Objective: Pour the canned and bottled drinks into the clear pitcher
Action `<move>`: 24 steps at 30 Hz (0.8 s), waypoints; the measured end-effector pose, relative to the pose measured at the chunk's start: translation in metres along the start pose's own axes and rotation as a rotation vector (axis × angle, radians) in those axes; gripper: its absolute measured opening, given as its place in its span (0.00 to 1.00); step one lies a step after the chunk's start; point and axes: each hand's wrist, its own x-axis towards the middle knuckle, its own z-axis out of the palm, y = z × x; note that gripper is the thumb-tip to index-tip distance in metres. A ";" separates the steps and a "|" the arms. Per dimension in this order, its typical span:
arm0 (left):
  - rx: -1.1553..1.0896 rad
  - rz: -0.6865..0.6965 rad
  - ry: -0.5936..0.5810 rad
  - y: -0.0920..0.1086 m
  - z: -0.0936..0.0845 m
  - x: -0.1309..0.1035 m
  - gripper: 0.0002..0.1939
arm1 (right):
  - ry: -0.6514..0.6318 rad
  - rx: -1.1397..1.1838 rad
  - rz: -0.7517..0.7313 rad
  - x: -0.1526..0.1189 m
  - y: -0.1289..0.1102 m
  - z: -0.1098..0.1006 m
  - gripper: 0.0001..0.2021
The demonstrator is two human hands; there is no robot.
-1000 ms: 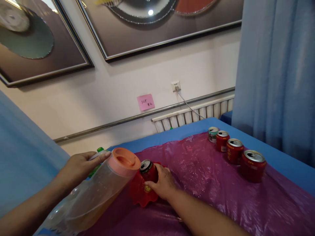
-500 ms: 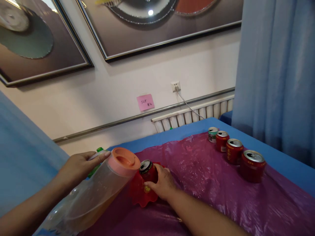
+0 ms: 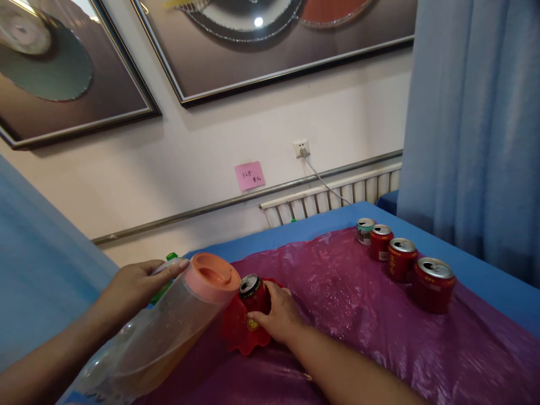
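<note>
Two bare hands are both occupied. The left hand (image 3: 141, 284) is clasped on the handle of a translucent pitcher (image 3: 169, 337), which hangs below and to the right of that grip. The pitcher's long axis slants, with its base down toward the wearer's left and its orange lid (image 3: 213, 275) up and to the right; brownish liquid lies along the low side.

The right hand (image 3: 280, 312) is curled around a red can (image 3: 255, 298), thumb on the near side and fingers behind. The can leans slightly toward the pitcher, its top just beside the lid's edge; whether they touch I cannot tell. So the lid lies directly left of the right hand's grip, and the can's mouth directly right of the lid.

Below the right grip is a red scalloped piece (image 3: 240, 337); whether the can rests on it is hidden. Well to the right of that hand, and farther out, four upright cans (image 3: 433, 289) form a row on a purple sheet (image 3: 400, 337).
</note>
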 end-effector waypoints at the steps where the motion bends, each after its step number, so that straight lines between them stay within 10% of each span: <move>1: 0.023 0.000 0.009 0.001 0.000 -0.001 0.29 | 0.000 0.001 0.000 0.000 0.000 0.000 0.33; 24: 0.034 -0.011 -0.009 0.003 0.000 0.003 0.32 | -0.004 0.018 -0.004 0.000 0.002 0.001 0.33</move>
